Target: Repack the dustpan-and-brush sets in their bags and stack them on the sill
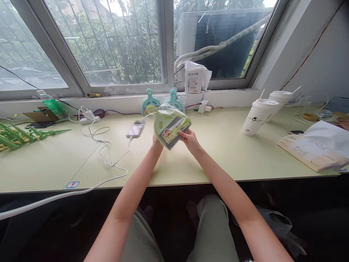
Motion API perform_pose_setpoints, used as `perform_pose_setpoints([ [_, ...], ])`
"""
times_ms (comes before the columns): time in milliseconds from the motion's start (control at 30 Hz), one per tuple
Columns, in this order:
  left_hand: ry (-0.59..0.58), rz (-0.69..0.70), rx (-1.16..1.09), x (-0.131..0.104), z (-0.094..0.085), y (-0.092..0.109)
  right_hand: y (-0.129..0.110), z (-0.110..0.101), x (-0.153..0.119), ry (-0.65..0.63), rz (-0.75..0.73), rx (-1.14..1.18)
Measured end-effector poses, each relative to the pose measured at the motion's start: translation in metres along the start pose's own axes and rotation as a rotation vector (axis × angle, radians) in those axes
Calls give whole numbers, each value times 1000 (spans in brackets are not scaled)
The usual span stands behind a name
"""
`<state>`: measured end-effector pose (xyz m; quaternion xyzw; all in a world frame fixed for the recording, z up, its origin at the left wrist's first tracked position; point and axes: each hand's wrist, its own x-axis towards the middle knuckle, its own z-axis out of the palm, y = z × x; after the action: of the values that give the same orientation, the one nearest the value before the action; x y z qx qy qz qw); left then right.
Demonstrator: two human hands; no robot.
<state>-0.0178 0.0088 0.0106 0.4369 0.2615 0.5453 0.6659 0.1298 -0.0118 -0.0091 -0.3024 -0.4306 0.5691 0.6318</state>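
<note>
A pale green table runs below a window. Above its middle, a green packet in clear film is held up, tilted. The right hand pinches its lower right edge between thumb and fingers; the left hand is behind its left side, fingers hidden, so their grip cannot be told. A light hold at the edges should keep the slippery-looking film steady and the label readable. Beyond stand two teal packs; white cups are well right.
</note>
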Motion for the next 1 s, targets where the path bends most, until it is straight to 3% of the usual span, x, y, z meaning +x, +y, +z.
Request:
perform_pose_setpoints([
  [100, 161, 87, -125, 15, -7, -8, 0, -11, 6, 191, -44, 65],
  [200, 118, 58, -44, 15, -10, -18, 0, -19, 8, 271, -42, 79],
  [333, -68, -16, 104, 3, -4, -28, -1, -28, 11, 283, -69, -40],
  [433, -342, -196, 142, -7, 4, -33, -3, -33, 13, 330, -141, -65],
  [500, -454, -293, 141, -9, 9, -34, -5, -35, 14, 365, -173, -34],
  [567, -388, -280, 134, -5, 10, -34, -6, -35, 15, 370, -174, 0],
  [667, -178, -62, 68, 5, 7, -30, -3, -31, 15, 314, -120, 12],
  [767, -58, 86, 5, 9, 2, -26, 1, -26, 15, 240, -74, -17],
  [833, -50, 60, 4, 6, 1, -25, 3, -25, 13, 233, -88, -28],
  [1000, -223, -72, -58, -5, 8, -22, 1, -25, 11, 269, -166, 0],
])
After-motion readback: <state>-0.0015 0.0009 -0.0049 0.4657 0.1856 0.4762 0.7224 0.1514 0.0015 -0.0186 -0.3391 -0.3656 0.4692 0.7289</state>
